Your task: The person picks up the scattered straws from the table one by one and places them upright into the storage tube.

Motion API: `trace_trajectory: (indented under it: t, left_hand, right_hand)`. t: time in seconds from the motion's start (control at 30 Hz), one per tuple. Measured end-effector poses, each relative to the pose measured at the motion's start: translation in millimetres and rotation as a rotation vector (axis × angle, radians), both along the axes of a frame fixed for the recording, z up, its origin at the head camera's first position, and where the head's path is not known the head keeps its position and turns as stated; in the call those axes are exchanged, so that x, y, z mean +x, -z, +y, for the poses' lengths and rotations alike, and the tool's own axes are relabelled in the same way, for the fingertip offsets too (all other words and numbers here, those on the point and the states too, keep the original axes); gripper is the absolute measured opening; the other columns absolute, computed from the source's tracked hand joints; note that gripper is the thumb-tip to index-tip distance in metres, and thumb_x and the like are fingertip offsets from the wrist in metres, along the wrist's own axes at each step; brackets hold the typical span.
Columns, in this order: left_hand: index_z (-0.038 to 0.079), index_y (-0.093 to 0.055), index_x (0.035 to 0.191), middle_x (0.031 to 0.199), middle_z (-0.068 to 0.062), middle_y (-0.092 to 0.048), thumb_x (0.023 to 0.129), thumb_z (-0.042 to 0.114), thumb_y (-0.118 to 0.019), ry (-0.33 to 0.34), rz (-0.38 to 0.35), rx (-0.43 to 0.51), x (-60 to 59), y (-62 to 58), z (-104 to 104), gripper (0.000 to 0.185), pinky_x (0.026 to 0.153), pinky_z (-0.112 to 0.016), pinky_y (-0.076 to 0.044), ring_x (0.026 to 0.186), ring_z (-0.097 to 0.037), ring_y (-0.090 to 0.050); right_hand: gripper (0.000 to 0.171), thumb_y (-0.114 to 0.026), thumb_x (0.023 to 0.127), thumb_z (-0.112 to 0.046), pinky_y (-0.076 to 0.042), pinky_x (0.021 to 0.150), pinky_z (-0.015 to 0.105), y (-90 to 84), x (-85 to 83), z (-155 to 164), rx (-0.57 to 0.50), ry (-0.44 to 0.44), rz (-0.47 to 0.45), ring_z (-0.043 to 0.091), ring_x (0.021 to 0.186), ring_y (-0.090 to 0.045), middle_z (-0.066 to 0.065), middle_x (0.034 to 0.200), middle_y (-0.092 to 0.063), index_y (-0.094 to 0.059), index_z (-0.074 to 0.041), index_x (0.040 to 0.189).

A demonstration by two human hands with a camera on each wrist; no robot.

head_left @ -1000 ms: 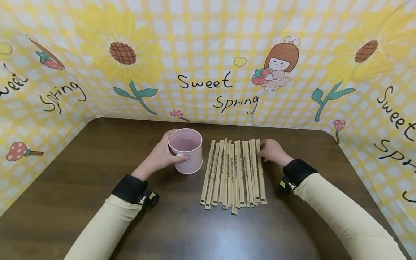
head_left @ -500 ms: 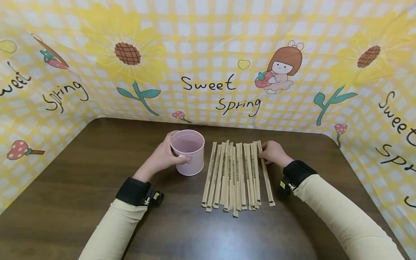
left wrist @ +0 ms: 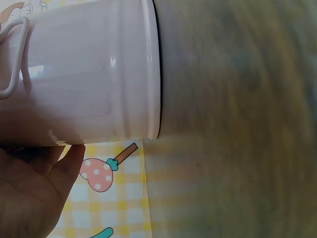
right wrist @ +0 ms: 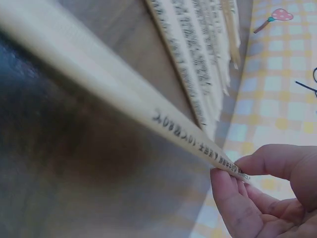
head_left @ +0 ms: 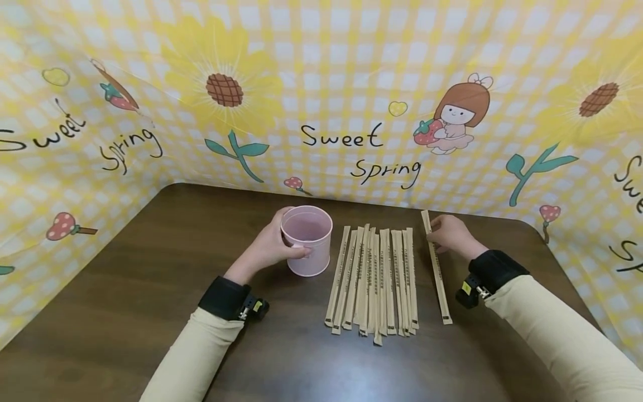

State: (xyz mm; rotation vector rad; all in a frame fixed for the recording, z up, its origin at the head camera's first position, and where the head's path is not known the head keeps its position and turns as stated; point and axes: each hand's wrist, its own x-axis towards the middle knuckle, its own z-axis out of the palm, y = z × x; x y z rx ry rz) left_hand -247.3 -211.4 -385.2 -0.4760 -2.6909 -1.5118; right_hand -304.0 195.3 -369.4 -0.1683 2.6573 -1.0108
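Note:
In the head view my left hand [head_left: 263, 245] grips a small pink metal bucket [head_left: 313, 254], its thumb across the front. The bucket stands upright on the table, and a small wire handle [left wrist: 21, 57] shows on its side in the left wrist view. My right hand [head_left: 454, 235] pinches one paper-wrapped straw [head_left: 438, 279] near its far end, between thumb and fingertips. Printed writing runs along that tan wrapper [right wrist: 178, 130] in the right wrist view. Between the hands lies a row of several more wrapped straws [head_left: 372, 279], side by side and partly overlapping.
A dark brown wooden table [head_left: 166, 312] lies under everything. Yellow checked cloth [head_left: 331, 72] with flowers and "Sweet Spring" lettering rises behind its far edge and along both sides. A black camera strap [head_left: 499, 272] is on each wrist.
My right hand has drawn one wrapped straw away from the row's right end, to the right. The left hand still holds the bucket. The head view has shifted slightly.

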Motion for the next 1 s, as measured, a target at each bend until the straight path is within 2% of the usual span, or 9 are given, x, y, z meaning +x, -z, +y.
trace_trajectory:
  t: [0.17, 0.23, 0.3, 0.43, 0.53, 0.63, 0.73, 0.83, 1.0]
  left_hand:
    - [0.0, -0.027, 0.154, 0.144, -0.026, -0.052, 0.075, 0.014, -0.087, -0.016, -0.003, -0.002, 4.7, 4.3, -1.7, 0.1, 0.108, -0.056, -0.045, 0.128, -0.042, -0.056]
    - [0.0, -0.027, 0.154, 0.144, -0.027, -0.052, 0.075, 0.014, -0.087, -0.02, -0.011, -0.002, 5.7, 6.7, -2.0, 0.101, 0.108, -0.056, -0.044, 0.128, -0.042, -0.056]
    - [-0.001, -0.026, 0.154, 0.144, -0.027, -0.052, 0.074, 0.015, -0.087, -0.019, -0.01, -0.006, 5.9, 7.9, -1.6, 0.101, 0.108, -0.056, -0.044, 0.127, -0.042, -0.056]
    - [-0.002, -0.026, 0.154, 0.143, -0.027, -0.052, 0.074, 0.015, -0.087, -0.009, 0.004, 0.001, 2.8, 6.7, -0.7, 0.102, 0.108, -0.056, -0.044, 0.127, -0.042, -0.056]
    - [-0.001, -0.027, 0.153, 0.143, -0.027, -0.053, 0.074, 0.014, -0.087, -0.003, 0.021, 0.002, 0.0, 4.5, -0.4, 0.101, 0.108, -0.055, -0.044, 0.127, -0.041, -0.057]
    - [-0.002, -0.026, 0.153, 0.143, -0.027, -0.052, 0.074, 0.015, -0.087, 0.003, 0.027, -0.006, 0.0, 3.9, -0.7, 0.101, 0.108, -0.056, -0.044, 0.127, -0.042, -0.056]
    - [-0.003, -0.024, 0.155, 0.144, -0.028, -0.051, 0.075, 0.016, -0.086, 0.008, 0.021, -0.013, 0.3, 3.3, -1.8, 0.103, 0.108, -0.057, -0.044, 0.128, -0.042, -0.056]
    - [-0.003, -0.02, 0.157, 0.146, -0.03, -0.049, 0.076, 0.018, -0.086, 0.009, 0.012, -0.013, -0.6, 3.8, -3.6, 0.107, 0.11, -0.059, -0.042, 0.13, -0.044, -0.054]
    - [-0.004, -0.018, 0.158, 0.148, -0.03, -0.047, 0.076, 0.019, -0.087, 0.022, 0.003, 0.011, -2.5, 5.9, -4.8, 0.11, 0.113, -0.061, -0.039, 0.134, -0.045, -0.051]
  right_hand:
    - [0.049, -0.052, 0.1, -0.007, -0.06, 0.079, 0.044, -22.5, 8.3, -8.3, 0.046, -0.019, 0.1, 0.044, 0.094, -0.067, 0.041, 0.13, -0.052, -0.039, 0.02, 0.139]
    - [0.047, -0.051, 0.1, -0.006, -0.058, 0.073, 0.042, -30.8, 8.5, -10.9, 0.062, -0.039, 0.163, 0.043, 0.087, -0.067, 0.04, 0.122, -0.057, -0.04, 0.019, 0.138]
    - [0.046, -0.05, 0.1, -0.006, -0.053, 0.067, 0.037, -40.1, 7.6, -14.4, 0.044, -0.058, 0.213, 0.037, 0.079, -0.065, 0.036, 0.112, -0.06, -0.039, 0.018, 0.138]
    - [0.044, -0.051, 0.098, -0.003, -0.044, 0.061, 0.027, -64.3, 3.1, -24.7, -0.019, -0.073, 0.351, 0.015, 0.067, -0.054, 0.024, 0.097, -0.058, -0.039, 0.017, 0.136]
    - [0.044, -0.051, 0.098, -0.001, -0.046, 0.061, 0.019, -87.1, 1.6, -35.4, -0.07, -0.055, 0.444, 0.009, 0.07, -0.051, 0.021, 0.099, -0.056, -0.04, 0.016, 0.136]
    - [0.047, -0.05, 0.099, -0.004, -0.046, 0.063, 0.014, -107.2, 1.4, -45.9, -0.095, -0.035, 0.489, 0.013, 0.079, -0.055, 0.019, 0.104, -0.053, -0.038, 0.013, 0.141]
    - [0.048, -0.049, 0.102, -0.007, -0.048, 0.072, 0.018, -124.8, 2.3, -58.1, -0.12, -0.021, 0.515, 0.024, 0.095, -0.058, 0.018, 0.11, -0.051, -0.036, 0.009, 0.145]
    - [0.049, -0.048, 0.103, -0.008, -0.05, 0.084, 0.031, -138.5, 5.3, -74.2, -0.169, -0.023, 0.52, 0.033, 0.11, -0.056, 0.018, 0.117, -0.049, -0.034, 0.006, 0.149]
    - [0.049, -0.048, 0.103, -0.007, -0.049, 0.094, 0.042, -147.0, 11.3, -103.0, -0.27, -0.046, 0.562, 0.036, 0.116, -0.055, 0.02, 0.12, -0.049, -0.032, 0.004, 0.149]
